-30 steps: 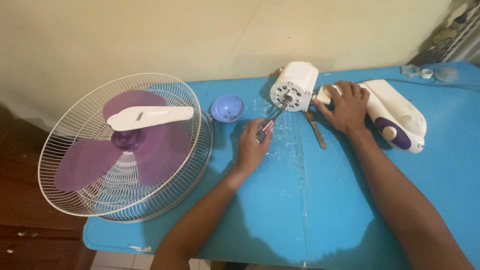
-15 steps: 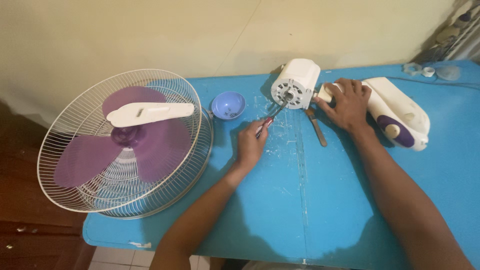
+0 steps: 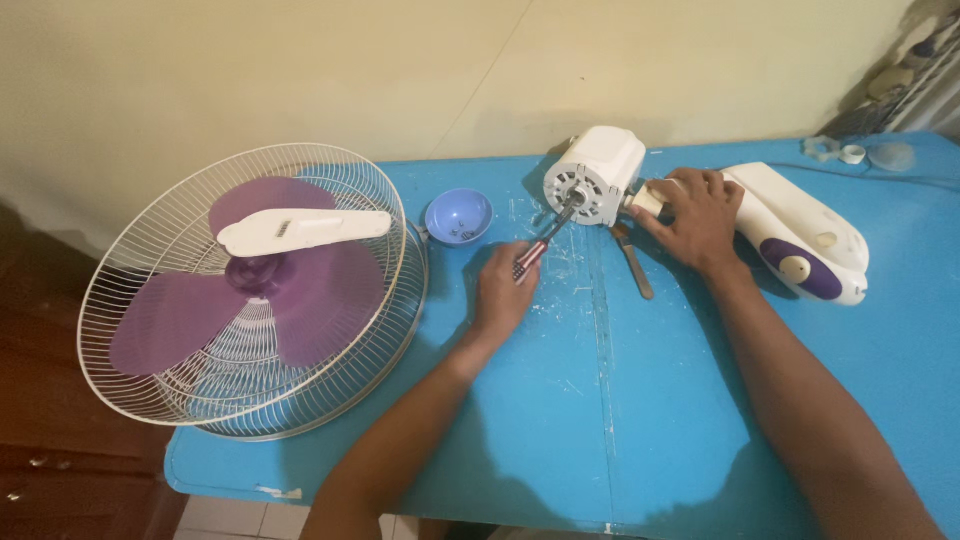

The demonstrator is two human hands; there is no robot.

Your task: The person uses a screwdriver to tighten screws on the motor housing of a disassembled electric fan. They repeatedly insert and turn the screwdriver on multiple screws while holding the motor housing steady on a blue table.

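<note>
Upper centre of frame: the left hand (image 3: pixel 503 292), closed around a striped-handled screwdriver (image 3: pixel 543 243), worked the white fan motor housing (image 3: pixel 593 176), steadied by the curled right hand (image 3: pixel 695 215); keeping the tip seated likely mattered next.

A blue desk (image 3: pixel 620 430) carries everything, with pale scratches across its middle. At its left edge lies a round white wire fan guard (image 3: pixel 250 290), overhanging the edge a little. Inside the guard rests a purple three-bladed fan blade (image 3: pixel 250 300), and a long white plastic piece (image 3: pixel 300 230) lies across the top of it. Just beside the guard, towards the far edge, sits a small blue bowl-shaped cap (image 3: pixel 458 216), hollow side up. In the far right corner lie a few small pale parts (image 3: pixel 850 152), too small to tell apart. A cream wall (image 3: pixel 300 70) stands behind the desk, and dark wooden furniture (image 3: pixel 50 450) shows at the lower left.
</note>
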